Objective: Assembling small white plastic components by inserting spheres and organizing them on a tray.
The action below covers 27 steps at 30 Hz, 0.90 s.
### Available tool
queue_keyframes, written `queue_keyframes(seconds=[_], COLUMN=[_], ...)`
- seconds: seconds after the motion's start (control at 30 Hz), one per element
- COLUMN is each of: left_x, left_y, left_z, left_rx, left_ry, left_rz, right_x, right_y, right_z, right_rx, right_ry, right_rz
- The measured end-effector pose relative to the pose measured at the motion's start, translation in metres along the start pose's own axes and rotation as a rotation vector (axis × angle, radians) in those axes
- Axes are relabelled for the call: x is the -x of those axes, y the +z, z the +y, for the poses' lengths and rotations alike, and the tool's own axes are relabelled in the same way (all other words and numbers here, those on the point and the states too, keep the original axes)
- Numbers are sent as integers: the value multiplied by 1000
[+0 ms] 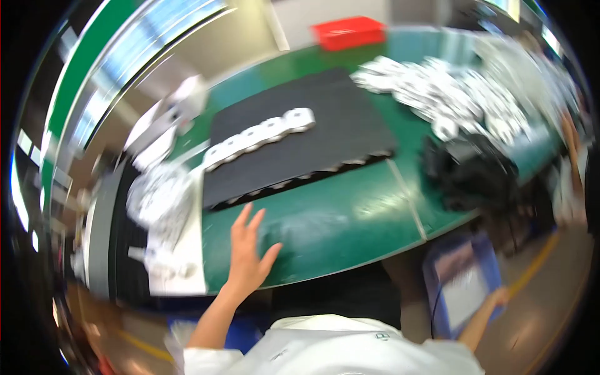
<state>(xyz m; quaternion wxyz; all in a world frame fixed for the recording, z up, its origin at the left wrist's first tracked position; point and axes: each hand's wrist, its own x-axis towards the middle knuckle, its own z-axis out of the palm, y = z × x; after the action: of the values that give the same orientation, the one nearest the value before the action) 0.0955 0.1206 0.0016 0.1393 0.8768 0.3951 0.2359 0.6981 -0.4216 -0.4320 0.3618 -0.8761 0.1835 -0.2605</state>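
Presumably pre-grasp: left hand (249,257) (7 o'clock), fingers splayed, empty; right hand (499,296) (4 o'clock), fingers indeterminate — lifting white casings (272,130) would require closure.

Left forearm (214,320) is slanting up and rightward from the lower edge, showing bare. Left wrist (234,292) is lying roughly in line with it. Left hand (249,259) is spreading loosely, its back facing the camera. Its fingers (240,224) are pointing ahead, parting a bit. Thumb (271,255) is sticking out to the right, well apart from the fingers. Right forearm (478,324) is also showing bare, angling up and outward. Right hand (498,297) is sitting far out at lower right, well apart from the left; it's blurring, so finger pose isn't reading clearly. Torso (331,353) is filling bottom middle, between both arms.
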Motion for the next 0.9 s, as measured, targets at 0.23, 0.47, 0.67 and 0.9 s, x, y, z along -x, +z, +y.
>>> queue_keyframes(seconds=[0.23,0.47,0.67,0.9], left_x=[34,-4,-104,-205], left_y=[-51,-127,-227,-241], left_z=[-43,-96,-251,-421], left_rx=[-88,-330,-564,-720], left_ry=[-11,23,-142,-688], left_rz=[146,249,352,-101], right_x=[117,343,417,428], right_y=[-104,-180,-202,-172], right_z=[-466,-592,-599,-607], right_rx=[-916,-1024,-738,-692], right_ry=[-736,-1873,-1879,-1555], right_rz=[-13,-952,-1427,-1545])
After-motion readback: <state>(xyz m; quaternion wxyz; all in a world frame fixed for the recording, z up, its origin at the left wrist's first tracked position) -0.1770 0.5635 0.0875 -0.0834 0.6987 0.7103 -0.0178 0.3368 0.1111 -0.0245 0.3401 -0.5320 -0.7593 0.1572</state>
